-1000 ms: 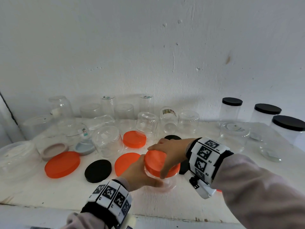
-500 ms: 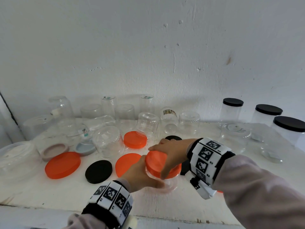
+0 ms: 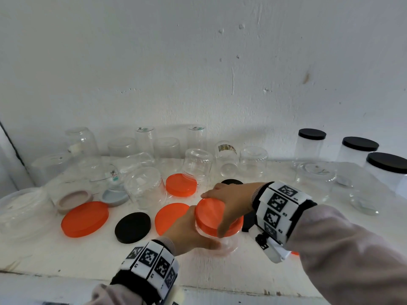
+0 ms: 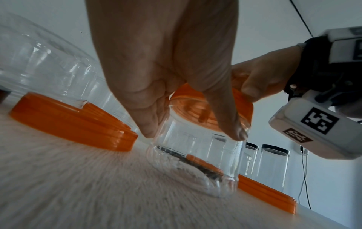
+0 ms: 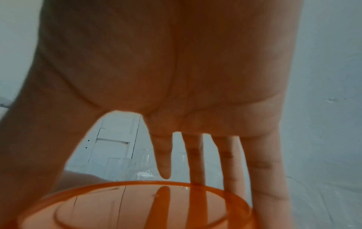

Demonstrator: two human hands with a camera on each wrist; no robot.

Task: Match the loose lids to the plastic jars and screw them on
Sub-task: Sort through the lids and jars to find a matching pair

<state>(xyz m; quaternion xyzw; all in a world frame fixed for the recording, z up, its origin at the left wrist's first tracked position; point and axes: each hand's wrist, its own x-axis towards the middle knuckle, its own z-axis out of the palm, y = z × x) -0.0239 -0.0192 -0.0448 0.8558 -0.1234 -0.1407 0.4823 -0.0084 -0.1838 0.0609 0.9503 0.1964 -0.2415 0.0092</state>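
Screwing is the step in hand, as I judge it: my right hand (image 3: pixel 233 201) has its grip on the orange lid (image 3: pixel 211 214), fingers spread over the top and down the far rim, thumb on the near edge, while my left hand (image 3: pixel 191 230) wraps the clear jar (image 3: pixel 226 243) just under the lid, fingers and thumb curled round its wall. The jar is tipped, its base on the worktop (image 3: pixel 66 256) near the front edge, almost in the middle of the spread. Whether the lid has caught the thread I cannot tell; the left wrist view shows it sitting over the mouth at a slant with the jar. The next move, I think, calls for squaring lid to mouth, then turning with the right while the left keeps the jar from spinning. Around me lie more loose lids: a large orange lid (image 3: pixel 84 219), a black lid (image 3: pixel 132 227), another orange one (image 3: pixel 171 216) touching my left hand. Upturned clear jars (image 3: pixel 145 188) crowd the back, and black-capped jars (image 3: pixel 311 144) stand far right. Nothing blocks the turn, though my right wrist hangs close over a dark lid (image 3: pixel 231 182) behind it.
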